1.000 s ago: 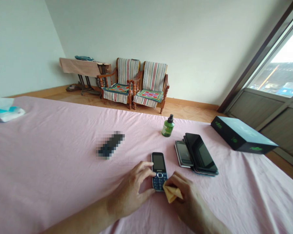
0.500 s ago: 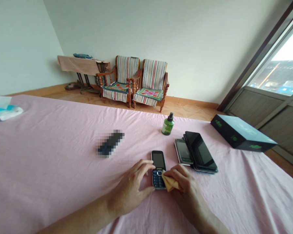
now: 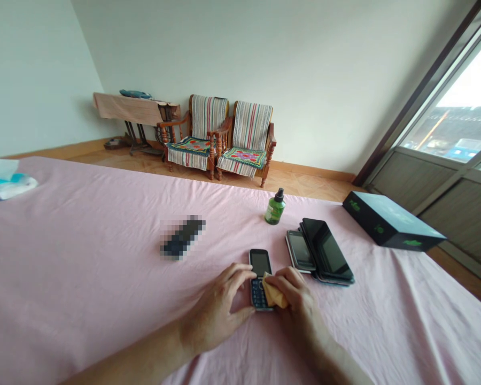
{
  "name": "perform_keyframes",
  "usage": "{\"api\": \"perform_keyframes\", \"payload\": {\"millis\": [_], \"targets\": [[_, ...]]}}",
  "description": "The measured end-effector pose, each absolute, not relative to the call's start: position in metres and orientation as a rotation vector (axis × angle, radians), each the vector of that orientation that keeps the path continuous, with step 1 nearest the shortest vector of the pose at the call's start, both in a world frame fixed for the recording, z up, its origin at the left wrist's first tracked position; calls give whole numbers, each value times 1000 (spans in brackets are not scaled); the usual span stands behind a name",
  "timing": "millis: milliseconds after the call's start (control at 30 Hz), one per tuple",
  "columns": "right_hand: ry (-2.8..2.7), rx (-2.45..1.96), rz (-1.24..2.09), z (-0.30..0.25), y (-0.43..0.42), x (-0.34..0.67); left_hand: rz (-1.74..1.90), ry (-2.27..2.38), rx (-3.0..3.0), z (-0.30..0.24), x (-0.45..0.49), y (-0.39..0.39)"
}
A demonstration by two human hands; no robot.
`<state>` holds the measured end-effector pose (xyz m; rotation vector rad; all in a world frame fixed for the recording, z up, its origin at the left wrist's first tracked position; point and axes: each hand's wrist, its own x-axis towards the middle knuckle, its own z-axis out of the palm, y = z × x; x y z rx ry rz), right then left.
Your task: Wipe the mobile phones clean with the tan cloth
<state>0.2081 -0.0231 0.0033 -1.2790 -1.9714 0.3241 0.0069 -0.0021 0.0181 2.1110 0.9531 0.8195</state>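
A dark keypad mobile phone (image 3: 260,263) lies face up on the pink cloth, its screen end pointing away from me. My left hand (image 3: 220,305) steadies it from the left, with fingertips and thumb against its side edge. Bunched in my right hand (image 3: 296,299) is a yellow cloth (image 3: 273,291), pressed onto the right part of the keypad. Part of the keys is hidden under that cloth. To the right of the phone lie a smaller touchscreen phone (image 3: 302,251) and a stack of black-screened devices (image 3: 328,251).
A green spray bottle (image 3: 274,207) stands behind the phones. At the right is a black-sided box (image 3: 393,222). A pixelated dark object (image 3: 183,238) lies to the left, and a white-and-blue packet (image 3: 8,182) sits at the far left. Two wooden chairs (image 3: 244,155) stand beyond the pink surface.
My right hand has shifted slightly up and left with the yellow cloth, across the keypad. My left hand stays at the phone's side. The view has moved slightly.
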Motion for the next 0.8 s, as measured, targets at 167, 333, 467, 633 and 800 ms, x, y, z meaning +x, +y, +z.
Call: {"api": "perform_keyframes", "payload": {"millis": [167,333,467,633,800], "targets": [[-2099,-1186,396,12,-31,193,843,907,2091,16,8,-1],[-2067,-1128,581,19,-39,189,843,916,2070,17,8,-2],[-1926,-1259,495,27,-23,194,837,955,2045,21,9,-3],[-2068,-1295,252,35,21,191,839,1056,2011,21,11,-3],[-2103,-1232,252,21,46,187,834,1125,2004,18,12,-5]]}}
